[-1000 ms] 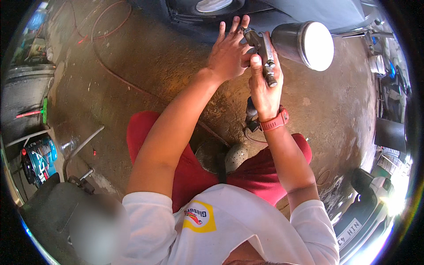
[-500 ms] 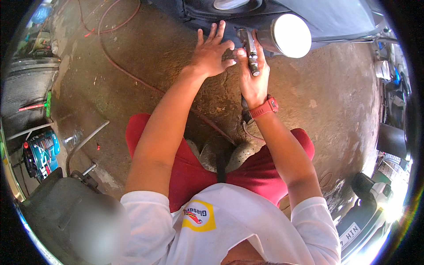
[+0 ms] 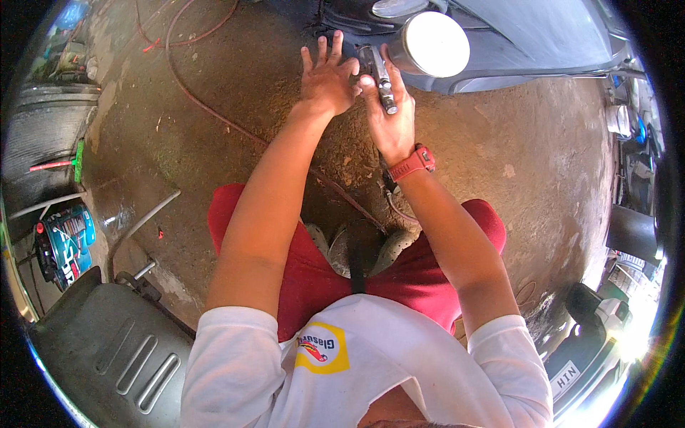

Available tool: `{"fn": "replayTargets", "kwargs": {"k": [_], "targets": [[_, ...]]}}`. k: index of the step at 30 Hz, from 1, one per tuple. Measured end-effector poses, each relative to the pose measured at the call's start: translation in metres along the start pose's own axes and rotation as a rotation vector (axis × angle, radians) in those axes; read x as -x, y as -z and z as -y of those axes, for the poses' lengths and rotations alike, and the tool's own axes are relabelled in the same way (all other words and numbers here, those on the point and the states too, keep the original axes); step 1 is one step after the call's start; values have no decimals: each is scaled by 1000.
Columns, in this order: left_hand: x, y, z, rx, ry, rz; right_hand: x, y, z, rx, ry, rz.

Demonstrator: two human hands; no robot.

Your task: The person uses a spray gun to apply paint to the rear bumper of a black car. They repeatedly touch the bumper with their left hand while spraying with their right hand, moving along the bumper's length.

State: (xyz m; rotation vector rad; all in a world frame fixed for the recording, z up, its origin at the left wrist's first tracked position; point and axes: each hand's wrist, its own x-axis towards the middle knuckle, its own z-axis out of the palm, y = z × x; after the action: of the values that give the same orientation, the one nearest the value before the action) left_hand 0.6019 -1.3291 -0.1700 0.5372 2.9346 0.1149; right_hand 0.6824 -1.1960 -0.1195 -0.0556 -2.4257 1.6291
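My right hand (image 3: 394, 121) is wrapped round a metal spray gun (image 3: 383, 85), whose round cup with a white top (image 3: 437, 44) sits to the right. My left hand (image 3: 328, 87) is open, its fingers spread and pointing away from me. Its thumb side is close to the gun; whether it touches cannot be made out. Just beyond both hands is a grey and black car bumper (image 3: 514, 50) with an oval lamp (image 3: 397, 7) set in it. The gun's front end is partly hidden by my hands.
A reddish hose (image 3: 228, 127) runs over the concrete floor (image 3: 542, 157) and between my feet. At left stand a dark plastic seat (image 3: 78, 335), a teal and black tool case (image 3: 71, 235) and a bent metal tube (image 3: 153, 214). A white vehicle part (image 3: 592, 357) lies at right.
Both hands have shifted left with the spray gun, and its cup has moved left and up in view. The bumper appears a little further right and lower.
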Motion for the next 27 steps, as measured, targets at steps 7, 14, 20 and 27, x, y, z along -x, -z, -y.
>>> {"fn": "replayTargets", "kwargs": {"k": [7, 14, 20, 27], "targets": [[-4, -3, 17, 81, 80, -102, -6, -12, -1, 24, 154, 23], [-6, 2, 27, 335, 108, -226, -10, -10, 11, -113, 81, 22], [-5, 10, 18, 478, 105, -335, -17, -5, 34, -129, 193, 33], [-2, 23, 4, 661, 137, -466, -21, -1, 62, -130, 288, -7]]}}
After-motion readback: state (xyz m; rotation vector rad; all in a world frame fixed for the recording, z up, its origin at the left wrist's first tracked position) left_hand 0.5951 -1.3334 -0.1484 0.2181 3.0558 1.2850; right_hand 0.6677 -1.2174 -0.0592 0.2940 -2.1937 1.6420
